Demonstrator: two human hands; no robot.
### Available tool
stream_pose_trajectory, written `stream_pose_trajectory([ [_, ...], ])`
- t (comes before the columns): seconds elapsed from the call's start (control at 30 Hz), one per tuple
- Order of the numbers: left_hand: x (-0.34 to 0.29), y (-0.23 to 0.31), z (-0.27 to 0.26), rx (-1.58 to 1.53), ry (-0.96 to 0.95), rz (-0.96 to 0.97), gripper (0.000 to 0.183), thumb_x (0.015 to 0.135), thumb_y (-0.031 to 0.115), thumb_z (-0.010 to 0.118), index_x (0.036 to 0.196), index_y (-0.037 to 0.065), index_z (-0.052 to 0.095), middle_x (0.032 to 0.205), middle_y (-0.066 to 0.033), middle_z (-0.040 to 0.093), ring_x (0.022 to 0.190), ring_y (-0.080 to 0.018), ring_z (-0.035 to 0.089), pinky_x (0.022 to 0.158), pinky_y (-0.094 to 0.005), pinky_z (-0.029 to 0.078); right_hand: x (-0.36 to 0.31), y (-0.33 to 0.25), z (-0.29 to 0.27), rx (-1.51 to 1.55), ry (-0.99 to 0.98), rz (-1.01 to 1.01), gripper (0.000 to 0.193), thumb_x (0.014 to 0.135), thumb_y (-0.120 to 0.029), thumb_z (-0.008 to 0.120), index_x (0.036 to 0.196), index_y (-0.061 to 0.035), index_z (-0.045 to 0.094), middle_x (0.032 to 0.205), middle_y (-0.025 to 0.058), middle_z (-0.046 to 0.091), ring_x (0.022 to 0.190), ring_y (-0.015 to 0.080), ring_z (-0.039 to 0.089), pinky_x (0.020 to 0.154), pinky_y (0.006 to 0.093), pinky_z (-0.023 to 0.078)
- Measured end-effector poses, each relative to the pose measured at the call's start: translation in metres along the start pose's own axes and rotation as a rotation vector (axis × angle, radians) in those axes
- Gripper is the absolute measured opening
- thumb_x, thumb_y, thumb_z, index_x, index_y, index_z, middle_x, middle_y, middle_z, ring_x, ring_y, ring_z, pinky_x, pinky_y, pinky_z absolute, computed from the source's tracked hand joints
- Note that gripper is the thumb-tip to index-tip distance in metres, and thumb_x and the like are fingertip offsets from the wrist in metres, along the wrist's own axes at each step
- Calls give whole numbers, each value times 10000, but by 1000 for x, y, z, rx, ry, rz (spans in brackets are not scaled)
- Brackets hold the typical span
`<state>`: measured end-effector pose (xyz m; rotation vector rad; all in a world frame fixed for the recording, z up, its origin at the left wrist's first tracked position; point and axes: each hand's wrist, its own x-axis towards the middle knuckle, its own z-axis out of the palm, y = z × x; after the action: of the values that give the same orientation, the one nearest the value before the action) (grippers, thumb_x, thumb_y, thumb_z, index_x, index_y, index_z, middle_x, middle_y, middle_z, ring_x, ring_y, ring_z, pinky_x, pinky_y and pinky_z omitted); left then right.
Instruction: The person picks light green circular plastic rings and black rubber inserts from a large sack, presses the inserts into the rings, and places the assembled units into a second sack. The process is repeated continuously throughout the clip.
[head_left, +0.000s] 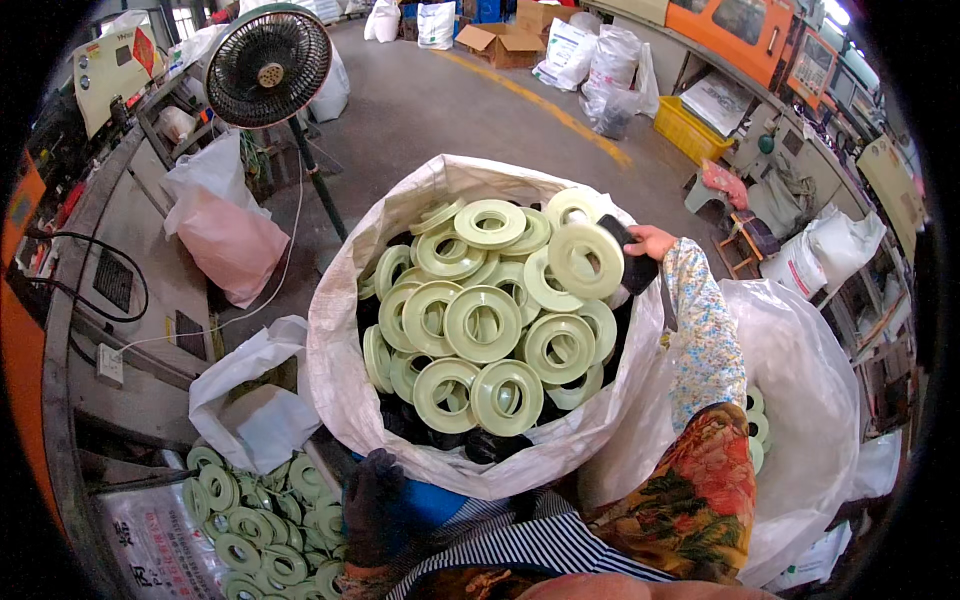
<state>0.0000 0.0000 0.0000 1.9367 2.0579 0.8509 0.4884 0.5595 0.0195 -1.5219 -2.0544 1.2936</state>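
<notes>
A wide white woven sack [335, 370] stands open in front of me, heaped with pale green plastic rings [483, 323], each a flanged disc with a round hole. Black pieces show beneath and between them. At the heap's right edge, my right hand [645, 245] is closed on a raised pale green ring [586, 260]; dark material, apparently a glove, covers its fingers. Down by the sack's near left rim is my left hand [374, 505] in a dark glove. Its fingers are too dark to read, and no object shows in it.
More green rings [265, 540] lie in a container at lower left. A translucent bag [800, 370] with a few rings stands at right. Beyond the sack are a black fan [268, 68] on a stand, a pinkish bag [225, 240] and a yellow crate [690, 130]. Machines line both sides.
</notes>
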Motion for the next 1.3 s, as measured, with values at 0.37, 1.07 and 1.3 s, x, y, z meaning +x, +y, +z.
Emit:
stream_pose_trajectory([
  [0.37,-3,24,-20,-472,231,14,461,993,197,516,1400,-3,430,1393,-198,457,1250,-318,504,1041,-426,450,52,47,67,-657,549,194,480,887,-270,636,1278,2,580,1180,227,645,1109,389,604,928,424,484],
  [1.07,-384,-176,-31,211,1191,-1417,665,840,355,689,1347,-13,466,1295,-277,511,1117,-449,546,957,-477,448,24,-162,153,-336,348,-787,370,1001,-146,474,1338,0,516,1352,162,527,1255,294,501,1041,402,405],
  [1.3,-520,-238,-87,801,482,-1437,1057,687,594,754,1475,58,296,1368,-308,444,1207,-488,473,1006,-531,407,-171,-362,492,-428,-847,-1182,455,826,-117,679,1255,-29,556,1286,190,554,1202,377,521,1040,428,406],
])
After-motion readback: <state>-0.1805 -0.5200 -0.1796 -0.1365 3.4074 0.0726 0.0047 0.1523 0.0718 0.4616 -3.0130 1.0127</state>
